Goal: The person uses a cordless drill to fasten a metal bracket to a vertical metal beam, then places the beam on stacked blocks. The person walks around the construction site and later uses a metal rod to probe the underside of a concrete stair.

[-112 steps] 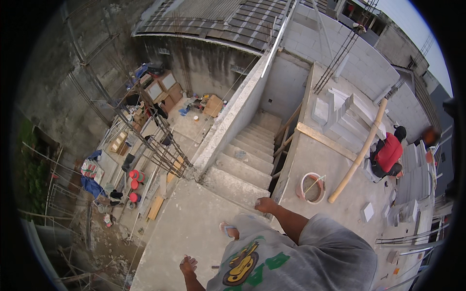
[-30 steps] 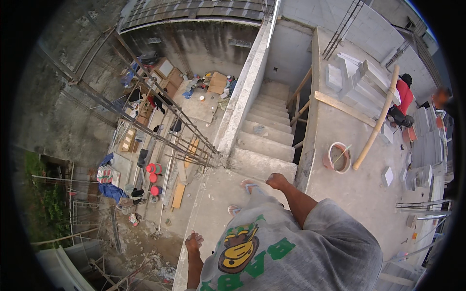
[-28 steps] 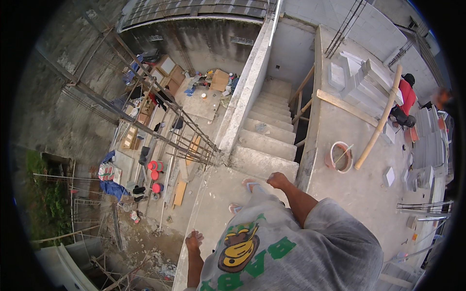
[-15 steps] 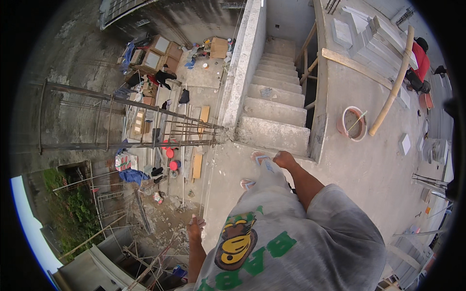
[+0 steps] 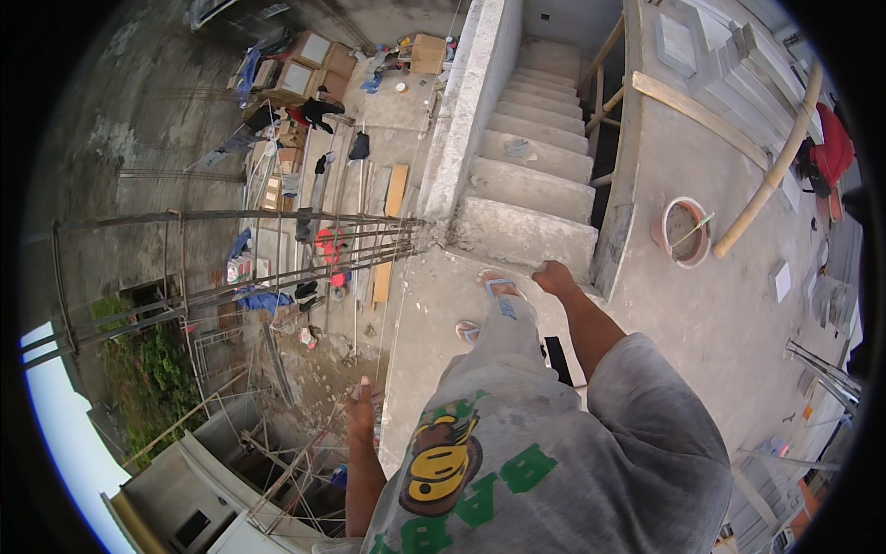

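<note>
My right hand [image 5: 556, 277] is curled into a loose fist in front of my right leg, with nothing showing in it. It is nearest the bottom of the concrete stairs [image 5: 524, 226] but touches nothing. My left hand [image 5: 361, 411] hangs out by the slab's edge, fingers partly stretched and apart, holding nothing that I can see. Between the hands, my feet in light sandals [image 5: 498, 282] stand on the grey concrete slab [image 5: 429, 314]. Long steel reinforcing bars [image 5: 277, 215] jut out to the left from the low wall beside the stairs.
Left of the slab's edge is a drop to a lower level with boards [image 5: 391, 240], red containers and rubble. On the right are a mortar bucket [image 5: 681, 233], a wooden pole [image 5: 771, 175], a plank [image 5: 701, 120], pale blocks [image 5: 738, 78] and a person in red [image 5: 833, 152].
The view has shifted slightly, and the bars now sit lower and farther left. My left hand has swung a little left and up; my right hand stays closed by my leg.
</note>
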`<state>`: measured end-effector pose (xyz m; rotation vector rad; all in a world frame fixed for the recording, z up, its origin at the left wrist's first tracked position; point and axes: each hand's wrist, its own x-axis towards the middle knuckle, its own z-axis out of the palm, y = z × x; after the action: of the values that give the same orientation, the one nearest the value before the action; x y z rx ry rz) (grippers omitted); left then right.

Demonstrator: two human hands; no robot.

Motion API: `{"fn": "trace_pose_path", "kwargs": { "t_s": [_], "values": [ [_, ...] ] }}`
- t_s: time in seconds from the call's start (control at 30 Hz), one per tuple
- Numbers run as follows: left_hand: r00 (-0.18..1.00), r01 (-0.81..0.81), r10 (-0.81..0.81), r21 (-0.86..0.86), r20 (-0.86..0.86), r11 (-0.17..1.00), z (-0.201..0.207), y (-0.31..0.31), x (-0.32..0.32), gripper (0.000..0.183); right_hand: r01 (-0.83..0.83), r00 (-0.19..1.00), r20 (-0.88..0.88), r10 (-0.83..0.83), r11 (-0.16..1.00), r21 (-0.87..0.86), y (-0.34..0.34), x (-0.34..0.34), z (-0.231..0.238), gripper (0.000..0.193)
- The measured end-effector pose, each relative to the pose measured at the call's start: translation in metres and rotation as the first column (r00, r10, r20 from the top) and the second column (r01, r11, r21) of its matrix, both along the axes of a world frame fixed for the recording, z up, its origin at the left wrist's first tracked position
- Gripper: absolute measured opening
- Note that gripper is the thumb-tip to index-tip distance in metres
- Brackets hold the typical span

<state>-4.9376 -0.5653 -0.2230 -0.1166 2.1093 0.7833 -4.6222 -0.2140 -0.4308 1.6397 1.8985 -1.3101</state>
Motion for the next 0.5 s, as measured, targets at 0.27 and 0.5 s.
{"fn": "trace_pose_path", "kwargs": {
  "t_s": [0.27, 0.5],
  "values": [
    [0.998, -0.065, 0.063, -0.153, -0.018, 0.986, 0.005, -0.007, 0.019, 0.047, -0.058, 0.997, -0.04, 0.061, 0.995, 0.079, 0.043, -0.023, 0.012, 0.043],
    [0.989, -0.145, 0.144, -0.096, -0.018, 0.985, 0.002, -0.018, 0.024, 0.051, -0.066, 0.998, -0.021, 0.065, 0.996, -0.066, 0.031, -0.03, 0.01, 0.043]
  ]
}}
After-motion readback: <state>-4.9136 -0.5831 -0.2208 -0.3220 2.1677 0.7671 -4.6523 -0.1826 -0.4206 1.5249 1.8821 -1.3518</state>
